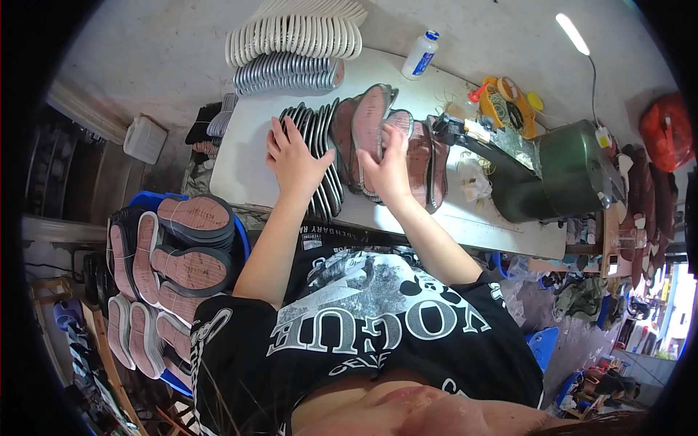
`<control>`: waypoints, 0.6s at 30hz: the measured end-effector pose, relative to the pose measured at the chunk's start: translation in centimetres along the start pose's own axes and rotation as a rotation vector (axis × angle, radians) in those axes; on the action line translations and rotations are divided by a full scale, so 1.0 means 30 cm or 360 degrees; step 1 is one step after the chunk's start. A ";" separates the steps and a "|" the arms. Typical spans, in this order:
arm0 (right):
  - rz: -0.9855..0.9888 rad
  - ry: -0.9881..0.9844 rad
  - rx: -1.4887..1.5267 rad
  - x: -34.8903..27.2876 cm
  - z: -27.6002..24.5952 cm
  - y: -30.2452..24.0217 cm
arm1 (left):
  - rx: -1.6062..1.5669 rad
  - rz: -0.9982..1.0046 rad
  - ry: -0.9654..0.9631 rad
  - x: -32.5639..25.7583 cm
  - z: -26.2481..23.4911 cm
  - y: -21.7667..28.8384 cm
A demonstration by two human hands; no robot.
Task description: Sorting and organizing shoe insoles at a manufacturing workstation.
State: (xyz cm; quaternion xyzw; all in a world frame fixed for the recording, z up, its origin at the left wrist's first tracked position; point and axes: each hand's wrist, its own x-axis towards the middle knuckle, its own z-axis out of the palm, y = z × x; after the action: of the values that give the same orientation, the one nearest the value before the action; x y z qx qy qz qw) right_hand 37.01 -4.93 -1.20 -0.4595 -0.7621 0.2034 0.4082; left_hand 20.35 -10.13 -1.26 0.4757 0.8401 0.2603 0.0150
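My left hand (299, 166) lies with spread fingers over a row of thin black-edged shoe soles (329, 196) standing on edge, packed close together. Beside it, my right hand (389, 168) closes on a brownish shoe sole (369, 120) with a dark rim, its thumb on the near part and its fingers to the right. That sole is lifted a little and tilted over other brown soles (420, 171) on the white table (251, 138). The underside of the held sole is hidden.
Rows of white soles (291, 38) and grey soles (291, 75) stand at the back. A white bottle (420, 57) stands behind. To the right are a sewing machine (502, 149), a green machine body (567, 171) and a yellow basket (507, 107). A blue tub (243, 243) of soles stands left.
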 end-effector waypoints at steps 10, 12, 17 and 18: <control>0.0191 -0.0499 -0.0287 -0.009 0.041 -0.044 | -0.0049 0.0044 0.0034 -0.002 0.000 -0.016; 0.0285 -0.0587 -0.0038 0.000 0.042 -0.073 | -0.0049 0.0035 0.0018 -0.003 -0.003 -0.025; 0.0322 -0.0404 -0.0213 -0.004 0.088 -0.062 | -0.0064 -0.0021 0.0014 0.003 -0.020 -0.026; 0.0322 -0.0406 -0.0205 0.002 0.090 -0.066 | -0.0072 -0.0061 0.0004 0.005 -0.026 -0.028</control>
State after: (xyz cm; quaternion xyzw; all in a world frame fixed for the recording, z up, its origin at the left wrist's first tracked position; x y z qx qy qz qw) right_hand 33.74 -5.68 -1.39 -0.5294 -0.7691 0.2509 0.2555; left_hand 19.38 -10.69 -0.93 0.4587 0.8429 0.2795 0.0298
